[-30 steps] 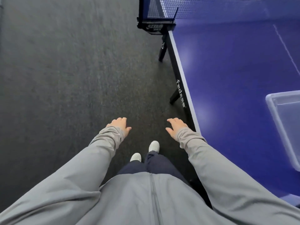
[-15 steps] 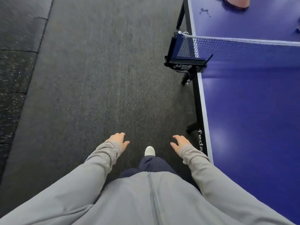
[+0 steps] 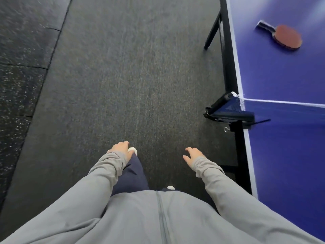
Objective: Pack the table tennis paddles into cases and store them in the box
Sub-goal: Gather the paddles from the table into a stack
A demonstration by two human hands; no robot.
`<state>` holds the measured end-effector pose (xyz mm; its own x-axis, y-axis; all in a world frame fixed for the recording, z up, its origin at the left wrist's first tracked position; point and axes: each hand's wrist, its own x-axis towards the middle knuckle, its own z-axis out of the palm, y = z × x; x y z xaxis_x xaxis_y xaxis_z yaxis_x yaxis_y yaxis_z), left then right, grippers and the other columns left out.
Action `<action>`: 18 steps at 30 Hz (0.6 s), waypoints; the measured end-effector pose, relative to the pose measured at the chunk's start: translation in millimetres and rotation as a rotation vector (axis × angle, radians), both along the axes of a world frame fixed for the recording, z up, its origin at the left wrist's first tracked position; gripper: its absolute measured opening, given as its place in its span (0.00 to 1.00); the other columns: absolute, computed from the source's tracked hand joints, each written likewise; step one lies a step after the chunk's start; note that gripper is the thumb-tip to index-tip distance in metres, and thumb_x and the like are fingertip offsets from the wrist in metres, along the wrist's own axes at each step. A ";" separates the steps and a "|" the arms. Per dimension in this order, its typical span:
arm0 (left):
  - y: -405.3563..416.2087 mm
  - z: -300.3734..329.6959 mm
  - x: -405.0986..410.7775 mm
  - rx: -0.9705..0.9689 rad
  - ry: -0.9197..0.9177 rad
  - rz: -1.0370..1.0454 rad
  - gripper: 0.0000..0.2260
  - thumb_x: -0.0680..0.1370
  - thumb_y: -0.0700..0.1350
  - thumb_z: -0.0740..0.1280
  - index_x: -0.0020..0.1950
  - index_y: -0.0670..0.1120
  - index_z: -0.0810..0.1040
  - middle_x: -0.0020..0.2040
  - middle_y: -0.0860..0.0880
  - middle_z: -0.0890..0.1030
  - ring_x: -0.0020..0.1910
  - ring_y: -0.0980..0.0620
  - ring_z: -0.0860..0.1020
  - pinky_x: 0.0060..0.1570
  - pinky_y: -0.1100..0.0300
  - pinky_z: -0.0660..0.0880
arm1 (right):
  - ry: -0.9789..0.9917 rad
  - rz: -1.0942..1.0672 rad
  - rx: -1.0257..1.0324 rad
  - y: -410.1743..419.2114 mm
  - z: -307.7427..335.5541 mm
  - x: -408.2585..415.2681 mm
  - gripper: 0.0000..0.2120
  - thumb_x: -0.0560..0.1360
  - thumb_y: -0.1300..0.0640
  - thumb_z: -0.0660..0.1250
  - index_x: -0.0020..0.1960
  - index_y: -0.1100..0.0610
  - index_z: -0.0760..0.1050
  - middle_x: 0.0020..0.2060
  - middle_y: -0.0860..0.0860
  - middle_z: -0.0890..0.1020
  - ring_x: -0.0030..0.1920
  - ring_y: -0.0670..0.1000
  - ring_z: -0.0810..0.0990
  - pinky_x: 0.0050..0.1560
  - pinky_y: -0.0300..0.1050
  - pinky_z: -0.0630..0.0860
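Nothing held: left hand [image 3: 121, 148] and right hand [image 3: 192, 154] loosely spread. Red paddle [image 3: 285, 36] lies beyond the net post [image 3: 226, 110], which could be clipped during the reach.

The left hand [image 3: 121, 149] hides part of a white shoe [image 3: 133, 150]; the table [image 3: 281, 155] runs off frame.

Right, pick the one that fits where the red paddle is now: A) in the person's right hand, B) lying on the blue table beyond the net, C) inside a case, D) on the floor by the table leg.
B: the red paddle lies flat on the blue table, past the net, while the left hand and right hand hold nothing.
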<state>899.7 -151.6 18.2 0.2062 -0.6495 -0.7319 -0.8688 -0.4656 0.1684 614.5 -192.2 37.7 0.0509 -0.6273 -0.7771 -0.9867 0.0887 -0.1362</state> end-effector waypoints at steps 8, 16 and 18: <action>-139.1 15.8 120.3 -0.075 0.009 -0.064 0.24 0.79 0.53 0.60 0.71 0.42 0.65 0.64 0.41 0.74 0.64 0.42 0.72 0.65 0.51 0.67 | -0.071 -0.087 -0.024 -107.8 18.4 120.2 0.23 0.79 0.50 0.57 0.72 0.55 0.61 0.68 0.55 0.69 0.66 0.56 0.70 0.67 0.52 0.66; -245.9 15.0 158.9 -0.019 -0.050 -0.179 0.24 0.79 0.54 0.60 0.71 0.42 0.65 0.67 0.42 0.72 0.66 0.43 0.70 0.66 0.54 0.66 | -0.058 -0.170 -0.050 -219.6 22.9 149.4 0.23 0.79 0.49 0.57 0.71 0.55 0.61 0.68 0.55 0.68 0.68 0.56 0.67 0.67 0.53 0.66; -280.0 13.9 156.8 -0.017 -0.064 -0.209 0.24 0.79 0.54 0.60 0.71 0.43 0.64 0.67 0.42 0.72 0.67 0.44 0.70 0.65 0.54 0.66 | -0.061 -0.196 -0.050 -249.6 18.8 147.7 0.23 0.79 0.49 0.57 0.71 0.55 0.61 0.68 0.55 0.68 0.68 0.56 0.68 0.67 0.53 0.67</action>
<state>1056.5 -431.6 32.1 0.1112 -0.6952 -0.7102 -0.9554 -0.2715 0.1161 762.2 -441.8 56.4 -0.0298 -0.6673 -0.7442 -0.9409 0.2700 -0.2044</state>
